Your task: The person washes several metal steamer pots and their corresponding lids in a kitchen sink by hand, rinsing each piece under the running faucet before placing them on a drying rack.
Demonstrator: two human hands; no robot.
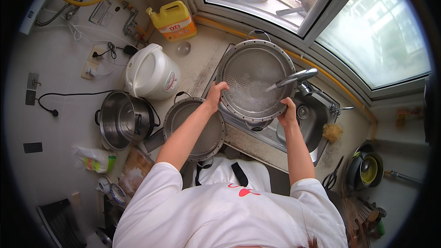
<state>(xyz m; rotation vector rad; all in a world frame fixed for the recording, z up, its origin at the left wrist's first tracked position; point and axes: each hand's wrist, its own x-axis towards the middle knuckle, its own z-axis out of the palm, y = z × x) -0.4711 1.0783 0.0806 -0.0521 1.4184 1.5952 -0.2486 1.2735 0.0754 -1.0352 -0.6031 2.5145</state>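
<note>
Both of my hands hold a round metal pan (248,65) with a textured floor and a riveted or dotted rim. My left hand (216,93) grips its left rim, thumb over the edge. On the lower right rim, my right hand (288,112) has its hold. From the chrome faucet (299,76) a stream of water falls into the pan, and water swirls over its floor. The pan hangs above the stainless steel sink (315,124), covering part of it. A second similar pan (203,137) rests on the counter to the left, partly behind my left forearm.
Left on the counter are a white lidded appliance (155,70), a steel pot (119,120), a yellow jug (174,20) and a small clear bowl (184,48). A tan scrubber (332,132) lies by the sink's right edge. Scissors (332,177) and stacked pans (365,165) hang or stand right.
</note>
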